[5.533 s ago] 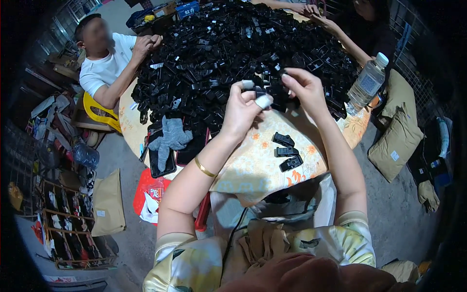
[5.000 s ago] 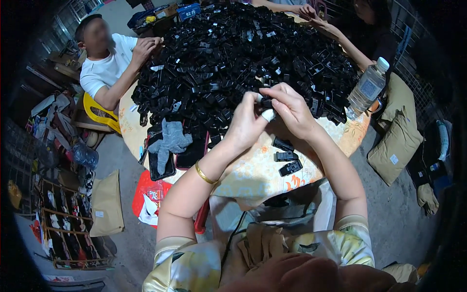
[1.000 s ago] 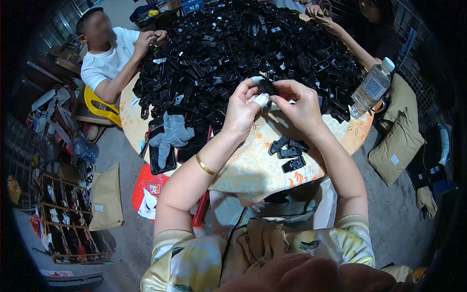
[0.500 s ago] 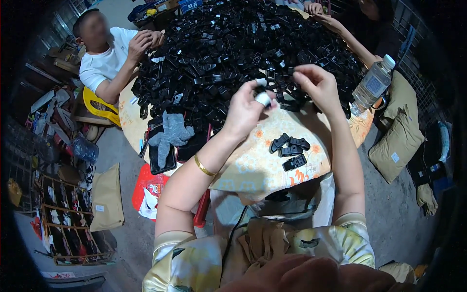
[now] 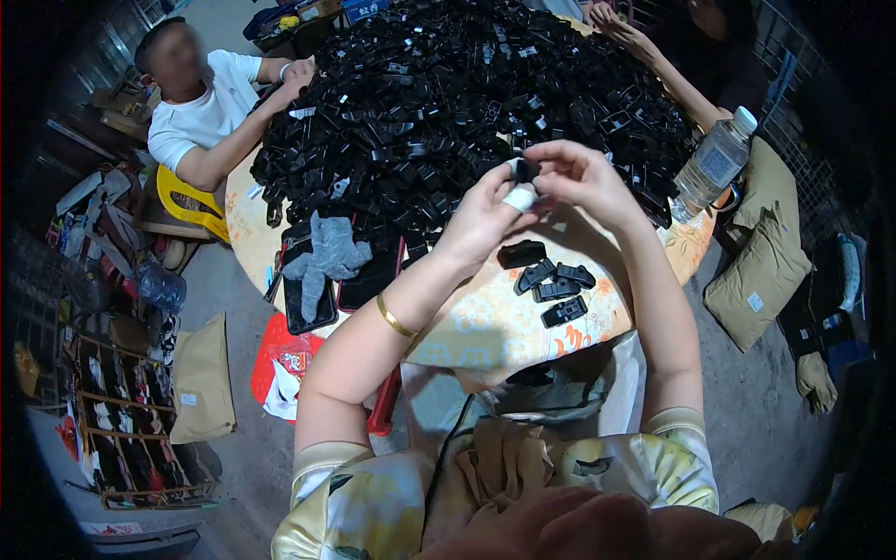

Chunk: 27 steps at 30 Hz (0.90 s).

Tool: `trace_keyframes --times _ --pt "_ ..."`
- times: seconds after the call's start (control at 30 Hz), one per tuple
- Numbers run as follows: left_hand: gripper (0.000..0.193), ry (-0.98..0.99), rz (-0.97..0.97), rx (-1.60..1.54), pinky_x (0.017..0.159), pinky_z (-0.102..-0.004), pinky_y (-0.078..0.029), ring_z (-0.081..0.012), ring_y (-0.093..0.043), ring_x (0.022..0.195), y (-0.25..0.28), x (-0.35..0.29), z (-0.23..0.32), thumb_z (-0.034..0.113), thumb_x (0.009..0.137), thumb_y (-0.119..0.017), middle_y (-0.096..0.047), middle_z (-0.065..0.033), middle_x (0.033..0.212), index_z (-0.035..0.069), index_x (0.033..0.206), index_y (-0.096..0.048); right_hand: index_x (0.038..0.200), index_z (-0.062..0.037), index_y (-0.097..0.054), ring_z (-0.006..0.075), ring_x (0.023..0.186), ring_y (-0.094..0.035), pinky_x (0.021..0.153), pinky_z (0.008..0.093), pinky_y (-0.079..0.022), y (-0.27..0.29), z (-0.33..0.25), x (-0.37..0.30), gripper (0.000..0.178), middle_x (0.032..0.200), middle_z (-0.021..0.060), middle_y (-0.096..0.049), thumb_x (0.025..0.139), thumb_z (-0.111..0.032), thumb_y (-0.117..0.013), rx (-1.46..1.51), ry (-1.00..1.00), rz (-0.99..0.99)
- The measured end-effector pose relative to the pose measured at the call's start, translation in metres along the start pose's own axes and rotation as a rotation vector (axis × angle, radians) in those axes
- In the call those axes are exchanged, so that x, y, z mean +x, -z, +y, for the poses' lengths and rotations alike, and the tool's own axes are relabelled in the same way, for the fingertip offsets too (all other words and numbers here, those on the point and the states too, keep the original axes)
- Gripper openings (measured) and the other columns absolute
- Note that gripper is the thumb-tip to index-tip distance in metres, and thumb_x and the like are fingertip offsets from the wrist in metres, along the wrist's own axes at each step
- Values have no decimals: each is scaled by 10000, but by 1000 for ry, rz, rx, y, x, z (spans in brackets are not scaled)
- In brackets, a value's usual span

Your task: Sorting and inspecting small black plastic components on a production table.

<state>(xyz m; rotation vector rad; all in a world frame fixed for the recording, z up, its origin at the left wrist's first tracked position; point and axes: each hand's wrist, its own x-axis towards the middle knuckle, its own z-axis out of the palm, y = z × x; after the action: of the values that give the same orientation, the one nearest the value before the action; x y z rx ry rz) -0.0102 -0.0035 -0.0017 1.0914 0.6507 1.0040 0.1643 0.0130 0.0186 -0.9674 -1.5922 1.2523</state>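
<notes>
Since half a second ago, your right hand [image 5: 586, 187] has come in from the pile's near edge to join your left hand [image 5: 481, 215], and one more part [image 5: 522, 254] lies on the cloth [image 5: 457, 336]. Taking where your hands meet as the clock's centre, that part sits near six, with the four parts [image 5: 557, 289] grouped just beyond it toward half past five. Keep your wrists off them.

Your left thumb and forefinger, both in white wraps [image 5: 520, 197], seem to pinch a dark piece [image 5: 527, 171] between your hands. Your right fingers curl in at it from two o'clock — whether that thumb presses too, you cannot tell from this view. To work well, let the left pinch be the anchor and the right do the fine handling; the wraps may dull your feel, so check by eye.

The gray rag [image 5: 331, 257] lies past eight. Mind the bottle [image 5: 714, 168] at three — a wide reach could tip it. The pile [image 5: 420, 112] spreads from nine through twelve, and a co-worker's hand [image 5: 297, 79] touches its edge at ten.
</notes>
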Motion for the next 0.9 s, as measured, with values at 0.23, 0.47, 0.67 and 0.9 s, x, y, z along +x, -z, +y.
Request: trace_keyframes --times 0.23,0.47,0.67,0.9 --pt "330 69 108 -98 794 -306 -547 -193 -615 858 5 7 -1 22 917 -416 -545 -145 1027 -25 1242 -384 1015 -26 -653 129 769 -637 690 274 -507 7 3 39 231 856 79 -679 794 -58 -594 -420 123 154" --pt "243 105 195 -342 811 -399 -534 -262 -599 872 10 8 -4 136 951 -389 -543 -177 1010 -29 1122 -439 1030 -58 -623 303 849 -636 757 373 -495 -10 30 113 332 902 145 -661 738 -199 -695 -911 296 170" --pt "296 20 298 -380 808 -381 -526 -268 -582 896 11 6 -3 102 954 -377 -529 -189 1035 -41 1212 -409 1010 -3 -622 143 794 -635 727 267 -495 -17 29 114 271 878 110 -671 780 -132 -682 -718 185 87" --pt "306 -13 248 -374 768 -318 -517 -210 -583 883 15 9 1 49 914 -402 -542 -146 1049 -66 1194 -446 917 -1 -671 89 759 -584 680 239 -487 10 -26 33 151 851 31 -642 777 -58 -666 -414 197 -28"
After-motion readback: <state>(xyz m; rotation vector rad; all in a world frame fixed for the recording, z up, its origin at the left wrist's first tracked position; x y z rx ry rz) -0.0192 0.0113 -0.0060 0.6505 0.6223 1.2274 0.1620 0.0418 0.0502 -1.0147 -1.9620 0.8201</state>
